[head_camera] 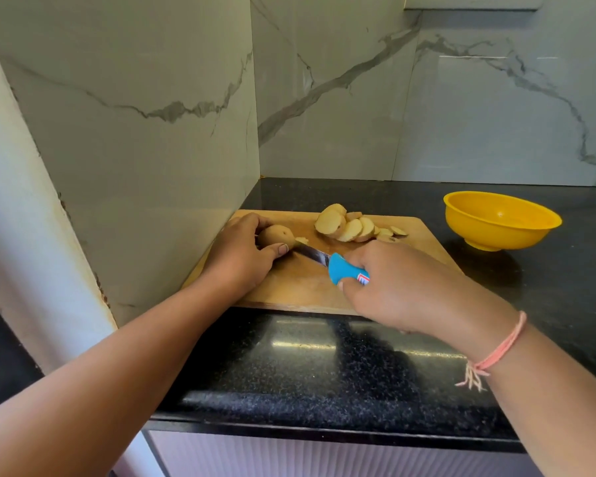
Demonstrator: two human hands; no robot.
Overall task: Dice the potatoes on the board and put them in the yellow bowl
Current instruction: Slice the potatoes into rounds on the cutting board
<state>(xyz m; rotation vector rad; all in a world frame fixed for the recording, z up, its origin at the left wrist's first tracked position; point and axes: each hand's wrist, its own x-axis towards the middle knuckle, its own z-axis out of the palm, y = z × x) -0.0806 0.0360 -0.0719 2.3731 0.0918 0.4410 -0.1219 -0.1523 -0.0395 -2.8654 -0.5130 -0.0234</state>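
1. Your right hand (pixel 393 284) is curled round the blue knife (pixel 338 268) handle, centre frame; keep the blade upright.
2. Your left hand (pixel 241 256) grips the potato (pixel 276 234) on the board (pixel 300 287); tuck that thumb back.
3. The slices (pixel 348 225) lie behind, undiced; the yellow bowl (pixel 496 232) sits upper right.
4. The potato hides the blade tip.

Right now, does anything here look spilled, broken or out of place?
Nothing spilled. Only the wall panel's edge left of the cutting board looks worn, with brownish chips; the yellow bowl stands upright, empty.
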